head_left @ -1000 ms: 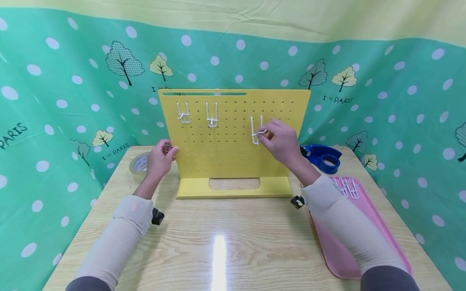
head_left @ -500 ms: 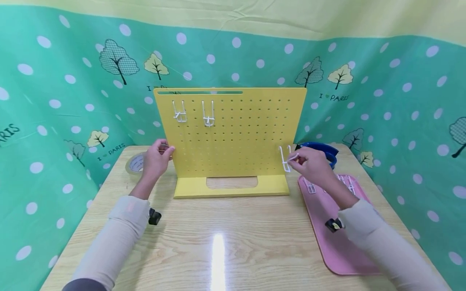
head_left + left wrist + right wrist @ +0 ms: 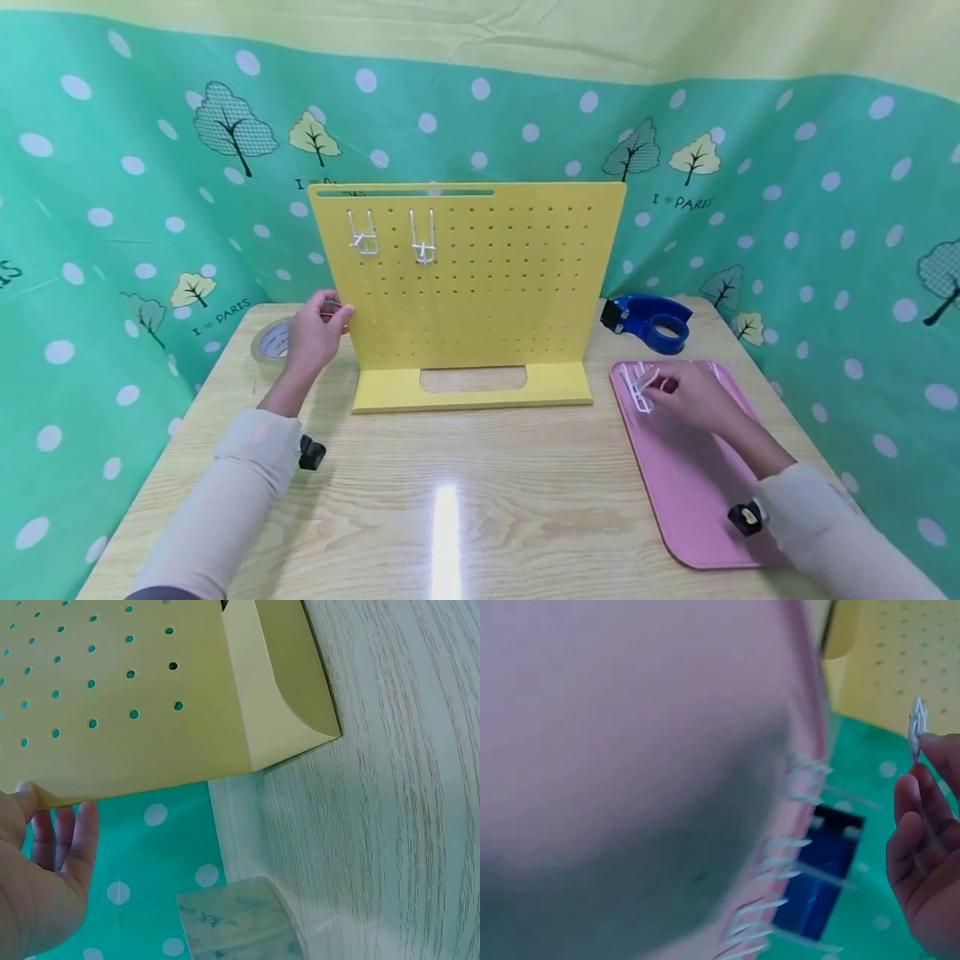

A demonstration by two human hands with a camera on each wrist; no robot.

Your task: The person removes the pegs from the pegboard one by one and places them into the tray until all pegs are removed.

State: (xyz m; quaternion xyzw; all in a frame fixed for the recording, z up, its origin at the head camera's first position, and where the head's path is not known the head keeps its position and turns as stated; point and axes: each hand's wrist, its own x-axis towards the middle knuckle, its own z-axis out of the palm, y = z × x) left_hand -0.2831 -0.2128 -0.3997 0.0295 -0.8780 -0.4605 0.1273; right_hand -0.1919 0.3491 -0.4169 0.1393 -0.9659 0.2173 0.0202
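Head view shows the right hand down over the far left corner of the pink tray, its narrow grip pinching a white wire hook between thumb and fingertips. A second ago that hook was up against the right half of the yellow pegboard; it has since come away and travelled down to the tray side. What this means for the work is that the board carries just two hanging hooks, both at upper left, while the third is off it and in the fingers. Whether it touches the tray, I cannot tell.

The left hand has stayed put, its grip closed on the board's left edge with the thumb in front and fingers behind. More loose hooks lie along the tray's far end, partly hidden by the right hand in the head view. A blue tape dispenser sits behind the tray on the table, and a tape roll lies just beside the left hand.
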